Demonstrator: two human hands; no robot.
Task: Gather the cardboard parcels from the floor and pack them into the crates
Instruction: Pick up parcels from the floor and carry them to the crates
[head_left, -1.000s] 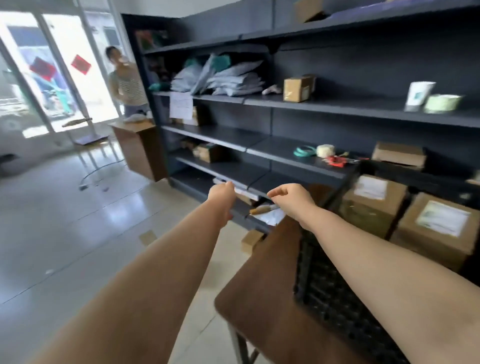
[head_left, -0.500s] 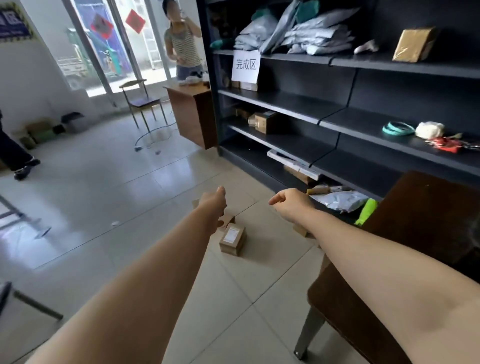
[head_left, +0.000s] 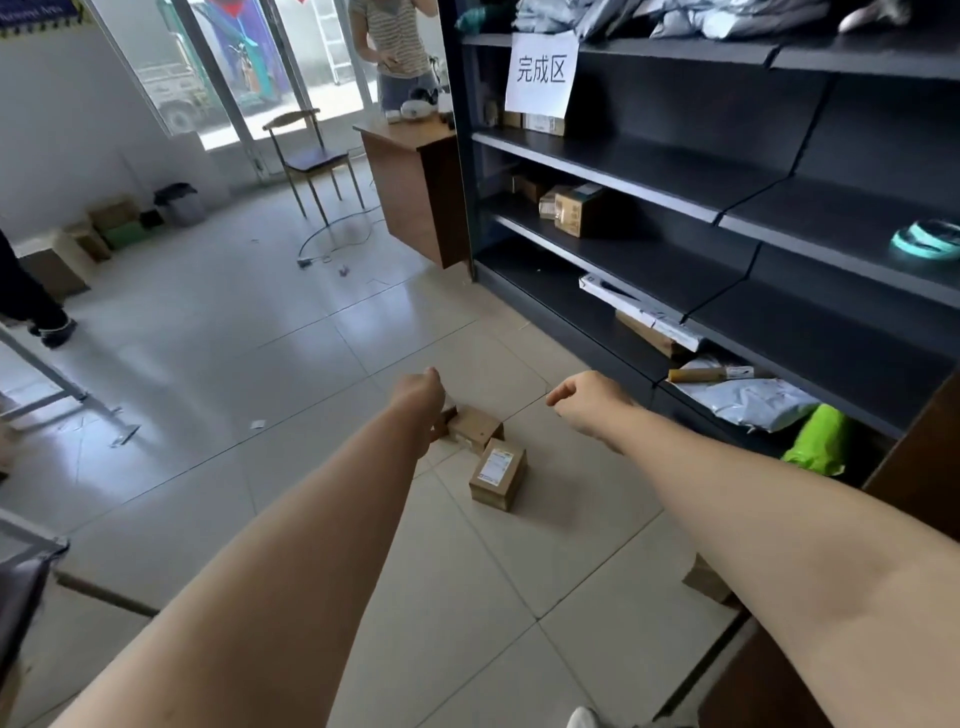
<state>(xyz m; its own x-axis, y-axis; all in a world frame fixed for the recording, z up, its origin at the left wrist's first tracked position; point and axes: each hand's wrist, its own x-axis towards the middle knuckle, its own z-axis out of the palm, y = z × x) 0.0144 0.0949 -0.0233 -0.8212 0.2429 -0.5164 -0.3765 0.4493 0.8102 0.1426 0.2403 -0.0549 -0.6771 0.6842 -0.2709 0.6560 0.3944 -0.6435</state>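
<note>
Two small cardboard parcels lie on the tiled floor ahead of me. The nearer parcel (head_left: 497, 473) has a white label on top. The farther parcel (head_left: 474, 429) lies just behind it, partly hidden by my left hand (head_left: 420, 397). That hand hangs above it with fingers curled and nothing in it. My right hand (head_left: 584, 399) is stretched out to the right of the parcels, loosely closed and holding nothing. Another cardboard parcel (head_left: 704, 579) shows under my right forearm near the table leg. No crate is in view.
A dark shelving unit (head_left: 649, 171) runs along the right, with boxes, grey mail bags (head_left: 753, 402) and a green bag (head_left: 818, 439). A brown table (head_left: 914, 478) edge is at far right. A desk (head_left: 415, 182), a chair (head_left: 306, 150) and a standing person (head_left: 397, 47) are behind.
My view has swung left and down, away from the table and black crate with parcels, onto the floor. Both arms stay stretched forward and now hang over the floor parcels.
</note>
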